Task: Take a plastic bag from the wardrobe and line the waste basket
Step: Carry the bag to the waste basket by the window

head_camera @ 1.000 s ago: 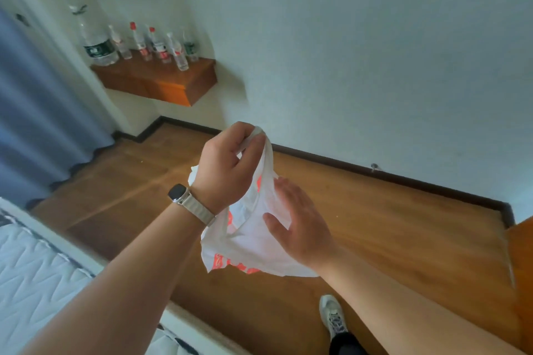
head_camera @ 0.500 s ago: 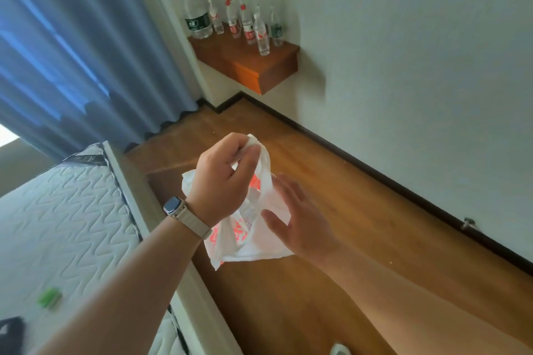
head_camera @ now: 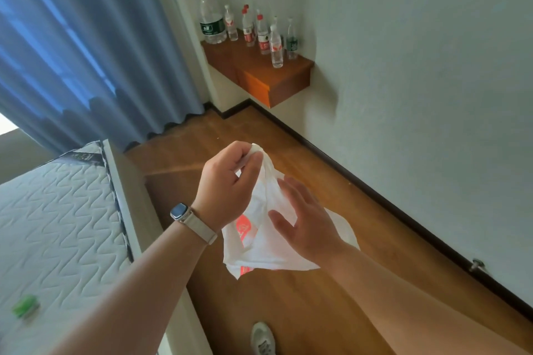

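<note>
Above the wooden floor (head_camera: 288,305), in the head view, the left hand (head_camera: 227,184) pinches the top of a white plastic bag (head_camera: 268,242) with red print, thumb and fingertips closed on a bunched bit of film that may be a handle, though the folds hide it. A smartwatch (head_camera: 180,212) on a pale band sits on that wrist. The right hand (head_camera: 305,222) lies flat against the bag's side, fingers spread and pressed on the film, gripping nothing. The bag hangs in the air between the two hands, crumpled and mostly unopened, well clear of the floor.

To the left is a bare quilted mattress (head_camera: 57,225) with a small green object (head_camera: 26,305) on it, blurred. A blue curtain (head_camera: 86,46) hangs behind it. In the corner a wooden wall shelf (head_camera: 268,78) carries several plastic water bottles (head_camera: 212,20), standing upright. A white sneaker (head_camera: 262,339) shows at the bottom edge, and a small metal doorstop (head_camera: 477,264) sits by the dark baseboard.
</note>
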A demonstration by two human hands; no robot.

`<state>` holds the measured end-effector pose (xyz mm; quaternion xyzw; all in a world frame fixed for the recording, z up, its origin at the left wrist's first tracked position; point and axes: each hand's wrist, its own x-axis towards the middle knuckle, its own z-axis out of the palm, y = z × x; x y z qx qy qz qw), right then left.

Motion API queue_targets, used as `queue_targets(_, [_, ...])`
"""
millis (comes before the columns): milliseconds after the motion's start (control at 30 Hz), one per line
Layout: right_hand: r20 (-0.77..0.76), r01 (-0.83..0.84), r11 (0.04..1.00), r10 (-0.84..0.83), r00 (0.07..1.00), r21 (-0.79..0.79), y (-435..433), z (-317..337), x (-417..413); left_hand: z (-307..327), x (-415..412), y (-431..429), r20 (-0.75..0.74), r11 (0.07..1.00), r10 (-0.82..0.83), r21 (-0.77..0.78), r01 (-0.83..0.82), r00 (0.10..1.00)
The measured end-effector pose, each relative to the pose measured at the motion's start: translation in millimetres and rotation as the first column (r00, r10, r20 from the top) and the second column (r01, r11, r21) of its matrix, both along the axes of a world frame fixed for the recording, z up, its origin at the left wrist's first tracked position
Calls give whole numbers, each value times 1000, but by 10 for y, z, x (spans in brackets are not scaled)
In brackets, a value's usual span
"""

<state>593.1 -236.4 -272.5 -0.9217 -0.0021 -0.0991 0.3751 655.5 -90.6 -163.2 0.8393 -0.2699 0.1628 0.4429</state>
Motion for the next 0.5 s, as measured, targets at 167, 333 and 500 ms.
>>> queue_targets(167, [-10,33,998,-34,999,-48,37,11,554,-59,628,78,5,999,-15,-43,15,1000])
queue_targets(333, [-34,102,989,-107,994,-103,158,116,1249,-39,1401,181,-25,991,-86,-104,83,996])
queue_targets(500, [-36,131,982,-138,990,-136,387,277,2010,67,2192,411,-16,983,-137,-128,133,991])
